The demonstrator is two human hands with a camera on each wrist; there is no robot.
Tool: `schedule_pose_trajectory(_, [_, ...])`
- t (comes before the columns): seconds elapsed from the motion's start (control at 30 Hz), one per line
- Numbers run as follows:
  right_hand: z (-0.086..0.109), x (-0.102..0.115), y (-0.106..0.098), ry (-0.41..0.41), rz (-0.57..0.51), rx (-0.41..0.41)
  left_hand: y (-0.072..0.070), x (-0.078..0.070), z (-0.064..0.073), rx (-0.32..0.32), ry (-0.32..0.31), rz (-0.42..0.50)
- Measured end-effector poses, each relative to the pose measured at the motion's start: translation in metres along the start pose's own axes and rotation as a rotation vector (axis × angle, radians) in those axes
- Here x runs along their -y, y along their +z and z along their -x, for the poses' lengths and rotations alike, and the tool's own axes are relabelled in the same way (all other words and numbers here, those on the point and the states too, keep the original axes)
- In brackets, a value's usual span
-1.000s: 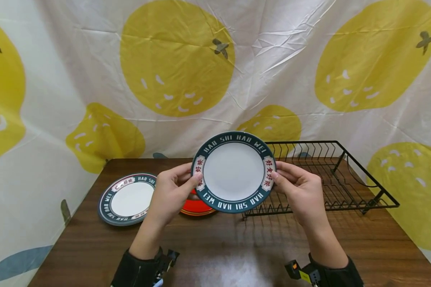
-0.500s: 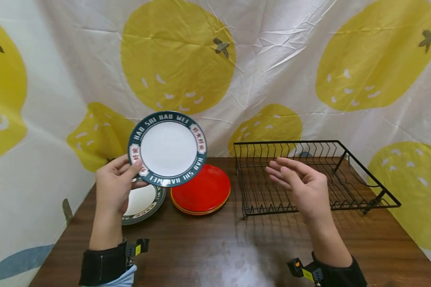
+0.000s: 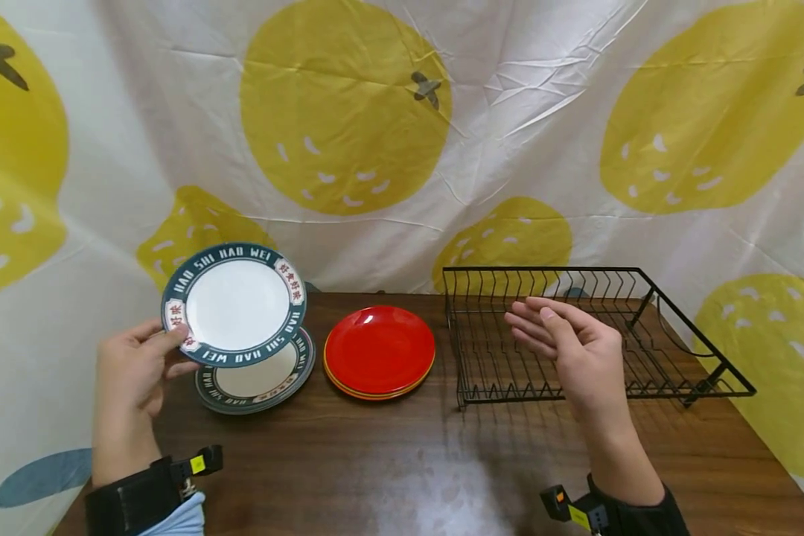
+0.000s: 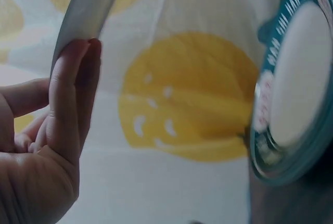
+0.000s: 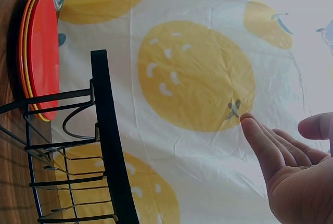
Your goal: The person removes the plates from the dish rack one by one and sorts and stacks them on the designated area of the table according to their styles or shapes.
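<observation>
My left hand (image 3: 134, 372) pinches the left rim of a white plate (image 3: 237, 305) with a dark green lettered border, thumb on its face and fingers behind. The plate is tilted toward me, raised over a stack of similar green-rimmed plates (image 3: 257, 387) and hiding the stack's back part. In the left wrist view, the held plate (image 4: 88, 13) shows nearly edge-on between thumb and fingers. My right hand (image 3: 579, 346) holds nothing; its fingers are extended, hovering in front of and over a black wire dish rack (image 3: 509, 402).
Red plates (image 3: 380, 350) with yellow rims lie stacked between the green-rimmed stack and the rack. All stand on a brown wooden table (image 3: 348, 461). A white cloth (image 3: 348, 257) printed with yellow fruit hangs behind the table's back edge.
The right hand has let go of the plate and stays near the rack, fingers straight. My left hand has carried the plate leftward, then lowered it over the green-rimmed stack.
</observation>
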State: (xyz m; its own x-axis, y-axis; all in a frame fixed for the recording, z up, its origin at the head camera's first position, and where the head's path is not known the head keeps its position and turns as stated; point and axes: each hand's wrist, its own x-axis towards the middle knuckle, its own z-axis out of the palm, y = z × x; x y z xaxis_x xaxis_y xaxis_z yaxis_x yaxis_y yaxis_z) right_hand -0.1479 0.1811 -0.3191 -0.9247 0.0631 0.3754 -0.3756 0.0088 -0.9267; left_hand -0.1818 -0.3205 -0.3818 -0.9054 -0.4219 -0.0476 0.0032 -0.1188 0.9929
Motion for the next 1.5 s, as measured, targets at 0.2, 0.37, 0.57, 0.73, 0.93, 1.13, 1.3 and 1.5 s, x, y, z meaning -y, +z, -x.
schedule_pose_trajectory(0.2, [0.001,-0.001,-0.001,0.014,-0.010,0.001,-0.015,0.034,-0.019,0.085,-0.182,-0.254])
schedule_pose_trajectory(0.37, [0.001,-0.002,0.000,0.015,-0.015,0.002,-0.020,0.053,-0.025,0.104,-0.272,-0.347])
schedule_pose_trajectory(0.57, [0.000,-0.002,0.000,0.006,-0.014,-0.006,-0.017,0.059,-0.030,0.139,-0.295,-0.393])
schedule_pose_trajectory(0.73, [-0.001,-0.002,-0.001,-0.007,-0.012,-0.011,-0.014,0.059,-0.031,0.144,-0.283,-0.447])
schedule_pose_trajectory(0.93, [0.000,-0.003,0.000,-0.009,-0.011,-0.003,-0.016,0.058,-0.034,0.164,-0.266,-0.660])
schedule_pose_trajectory(1.13, [0.000,-0.003,0.000,-0.005,-0.021,0.001,-0.017,0.058,-0.032,0.207,-0.197,-0.967])
schedule_pose_trajectory(1.3, [0.000,-0.003,0.001,-0.002,-0.020,0.002,-0.017,0.056,-0.030,0.254,-0.173,-1.044])
schedule_pose_trajectory(1.5, [-0.001,-0.004,0.001,-0.005,-0.015,0.009,-0.015,0.053,-0.029,0.278,-0.178,-1.050])
